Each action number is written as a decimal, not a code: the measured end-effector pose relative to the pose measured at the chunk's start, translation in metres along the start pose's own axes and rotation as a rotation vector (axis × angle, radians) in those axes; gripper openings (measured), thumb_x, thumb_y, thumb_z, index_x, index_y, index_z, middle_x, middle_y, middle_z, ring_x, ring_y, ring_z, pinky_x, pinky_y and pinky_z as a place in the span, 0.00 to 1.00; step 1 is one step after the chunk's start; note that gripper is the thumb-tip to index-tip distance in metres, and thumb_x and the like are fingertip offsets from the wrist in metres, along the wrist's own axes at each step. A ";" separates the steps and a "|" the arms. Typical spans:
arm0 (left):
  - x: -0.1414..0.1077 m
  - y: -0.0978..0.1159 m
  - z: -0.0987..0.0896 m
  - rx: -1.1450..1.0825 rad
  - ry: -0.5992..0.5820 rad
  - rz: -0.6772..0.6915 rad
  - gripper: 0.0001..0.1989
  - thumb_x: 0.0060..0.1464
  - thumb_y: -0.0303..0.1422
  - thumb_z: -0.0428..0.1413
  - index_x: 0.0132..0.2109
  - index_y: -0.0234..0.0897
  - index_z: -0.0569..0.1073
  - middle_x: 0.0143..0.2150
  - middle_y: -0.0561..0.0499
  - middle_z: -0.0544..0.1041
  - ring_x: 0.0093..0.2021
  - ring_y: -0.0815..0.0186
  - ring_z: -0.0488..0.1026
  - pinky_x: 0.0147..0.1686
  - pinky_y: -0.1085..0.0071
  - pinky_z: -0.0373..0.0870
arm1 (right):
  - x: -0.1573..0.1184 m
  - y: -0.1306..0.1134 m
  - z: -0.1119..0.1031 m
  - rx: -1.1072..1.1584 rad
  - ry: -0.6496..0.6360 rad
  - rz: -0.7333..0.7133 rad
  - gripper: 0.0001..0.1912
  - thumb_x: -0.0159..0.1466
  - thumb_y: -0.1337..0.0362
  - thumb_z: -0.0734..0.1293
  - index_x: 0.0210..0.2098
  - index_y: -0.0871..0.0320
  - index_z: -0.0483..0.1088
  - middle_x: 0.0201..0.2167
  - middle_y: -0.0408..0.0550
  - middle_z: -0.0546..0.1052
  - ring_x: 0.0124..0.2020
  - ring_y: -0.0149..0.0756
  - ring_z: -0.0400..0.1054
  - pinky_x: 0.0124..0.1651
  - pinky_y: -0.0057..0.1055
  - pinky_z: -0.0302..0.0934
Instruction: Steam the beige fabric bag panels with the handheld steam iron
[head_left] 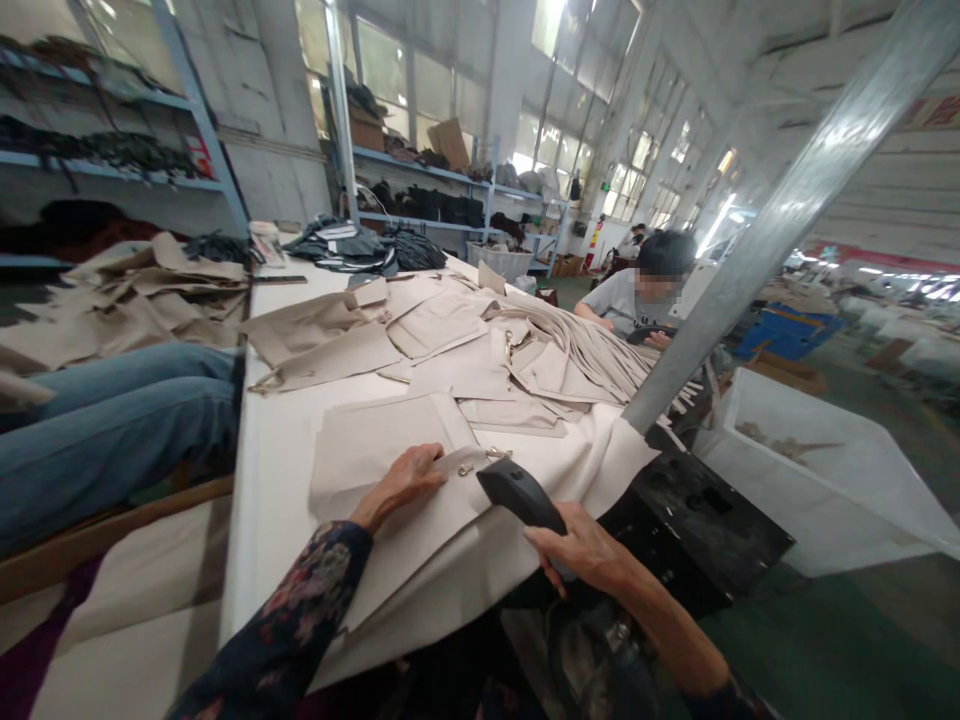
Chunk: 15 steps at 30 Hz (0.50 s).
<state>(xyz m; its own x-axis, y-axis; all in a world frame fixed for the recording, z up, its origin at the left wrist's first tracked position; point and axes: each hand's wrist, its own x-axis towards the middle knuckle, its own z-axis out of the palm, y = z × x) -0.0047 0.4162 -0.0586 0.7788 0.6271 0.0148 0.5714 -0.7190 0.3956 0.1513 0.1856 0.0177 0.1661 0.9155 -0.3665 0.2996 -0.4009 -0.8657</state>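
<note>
My left hand (405, 484) is closed on the edge of a beige fabric piece (420, 530) near the front of the white table (281, 420). In my right hand (581, 545) is a black handheld tool (521, 492), its head over the right part of that piece. Small metal fittings (466, 470) lie on the fabric just left of the tool head. Beneath and behind my left hand are flat beige panels (360, 440). More beige pieces (442, 325) and a bundle of long strips (592, 345) spread across the table beyond.
A slanted metal post (787, 200) rises at the table's right edge. Right of it are a black box (697, 520) and a white bin (832, 480). A person (637, 290) sits across the table; another person's jeans-clad legs (127, 430) are at the left. Dark bundles (360, 248) lie at the back.
</note>
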 end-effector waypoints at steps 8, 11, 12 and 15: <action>0.011 0.017 -0.103 0.386 0.304 0.002 0.16 0.59 0.22 0.38 0.47 0.30 0.68 0.45 0.36 0.71 0.45 0.53 0.70 0.39 0.62 0.62 | -0.023 0.008 -0.020 0.007 0.103 -0.048 0.16 0.62 0.54 0.62 0.25 0.59 0.62 0.13 0.39 0.67 0.13 0.28 0.62 0.17 0.23 0.58; 0.000 0.033 -0.096 0.551 0.324 0.137 0.17 0.59 0.20 0.38 0.46 0.30 0.70 0.43 0.38 0.71 0.44 0.55 0.70 0.39 0.63 0.64 | -0.031 0.011 -0.020 0.031 0.122 -0.037 0.16 0.62 0.53 0.62 0.25 0.59 0.62 0.13 0.39 0.67 0.13 0.28 0.61 0.17 0.23 0.58; -0.006 0.038 -0.081 0.554 0.283 0.181 0.18 0.58 0.19 0.39 0.46 0.30 0.70 0.42 0.39 0.71 0.43 0.56 0.70 0.39 0.64 0.64 | -0.034 0.012 -0.021 0.033 0.124 -0.036 0.16 0.61 0.53 0.62 0.25 0.58 0.61 0.13 0.39 0.66 0.13 0.28 0.61 0.17 0.23 0.58; -0.028 0.051 -0.021 0.491 0.145 0.286 0.17 0.56 0.18 0.43 0.44 0.33 0.73 0.41 0.41 0.73 0.41 0.58 0.70 0.40 0.64 0.65 | -0.044 0.014 -0.021 0.011 0.123 -0.054 0.15 0.62 0.54 0.61 0.25 0.58 0.62 0.13 0.38 0.66 0.13 0.27 0.61 0.17 0.23 0.58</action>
<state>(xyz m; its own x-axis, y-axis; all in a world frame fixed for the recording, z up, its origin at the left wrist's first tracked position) -0.0027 0.3686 -0.0197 0.8962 0.3974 0.1973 0.4236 -0.8987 -0.1136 0.1680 0.1384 0.0288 0.2638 0.9244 -0.2753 0.3011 -0.3501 -0.8870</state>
